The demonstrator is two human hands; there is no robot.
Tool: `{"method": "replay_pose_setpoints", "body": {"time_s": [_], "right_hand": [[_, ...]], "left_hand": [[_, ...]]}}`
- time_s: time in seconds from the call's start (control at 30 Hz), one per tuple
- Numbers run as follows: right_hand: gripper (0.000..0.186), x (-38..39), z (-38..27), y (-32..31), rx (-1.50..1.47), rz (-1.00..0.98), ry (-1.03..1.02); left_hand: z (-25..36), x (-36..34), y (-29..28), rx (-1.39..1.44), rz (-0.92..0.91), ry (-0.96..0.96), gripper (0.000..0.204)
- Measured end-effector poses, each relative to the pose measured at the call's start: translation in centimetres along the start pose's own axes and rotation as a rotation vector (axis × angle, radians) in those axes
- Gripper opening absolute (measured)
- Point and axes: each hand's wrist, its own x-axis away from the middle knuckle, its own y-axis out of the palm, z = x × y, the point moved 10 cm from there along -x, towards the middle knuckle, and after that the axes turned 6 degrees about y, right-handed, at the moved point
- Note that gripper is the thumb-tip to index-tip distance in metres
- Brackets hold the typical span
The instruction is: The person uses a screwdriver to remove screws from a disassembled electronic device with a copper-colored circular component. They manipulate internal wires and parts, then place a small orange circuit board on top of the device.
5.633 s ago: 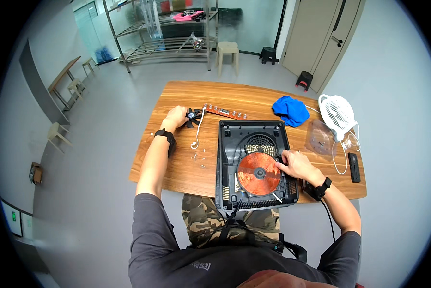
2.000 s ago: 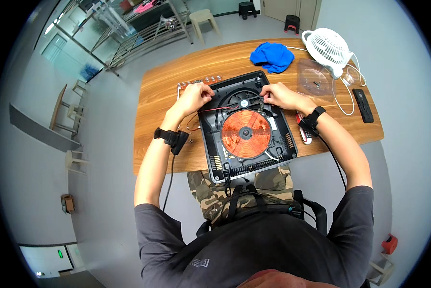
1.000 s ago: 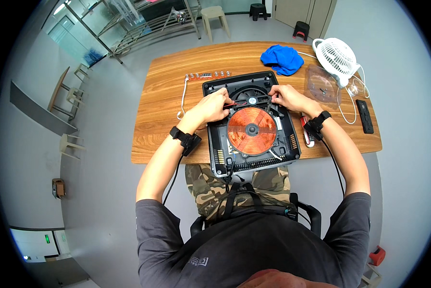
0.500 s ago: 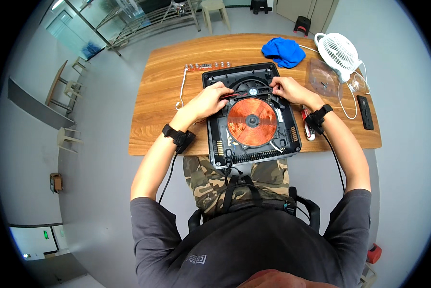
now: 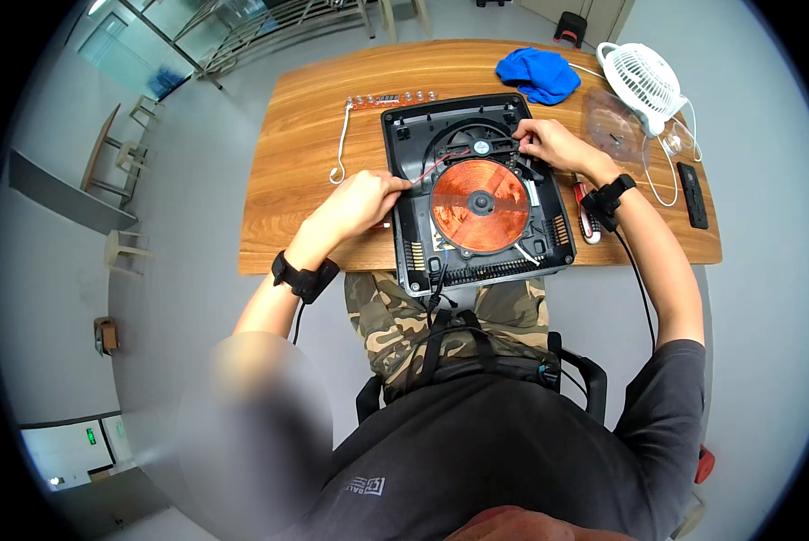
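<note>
On the table lies the opened black housing [image 5: 411, 243] of what looks like an induction cooker, with a round copper coil [image 5: 481, 221] in its middle. Behind the coil sits a black cooling fan [image 5: 458, 144] with a pale hub label. My left hand [image 5: 365, 200] is at the housing's left edge, its thumb and forefinger closed on a thin red wire [image 5: 433, 169] stretched from the fan. My right hand [image 5: 556, 144] reaches over the right edge, fingers bent together at the fan's right side; what they grip there is hidden.
A circuit strip [image 5: 391, 99] with a white cable [image 5: 342, 149] lies behind the housing. To the right are a red-and-black hand tool [image 5: 587, 216], a clear tray [image 5: 610, 126] of small parts, a black bar-shaped piece [image 5: 693, 196], a blue cloth [image 5: 538, 76] and a white fan [image 5: 640, 83].
My left hand has drawn back from the fan toward the left edge of the housing, pulling the wire out straighter. My right hand stays by the fan. The whole view has shifted slightly.
</note>
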Motion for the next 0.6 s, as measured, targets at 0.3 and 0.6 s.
{"method": "replay_pose_setpoints", "body": {"time_s": [0.3, 0.6], "right_hand": [[0.022, 0.4, -0.5, -0.2, 0.070, 0.029, -0.046], [0.040, 2.6, -3.3, -0.7, 0.184, 0.041, -0.010]], "left_hand": [[0.0, 1.1, 0.9, -0.060, -0.019, -0.072, 0.039], [2.5, 1.6, -0.1, -0.165, 0.127, -0.021, 0.042]]}}
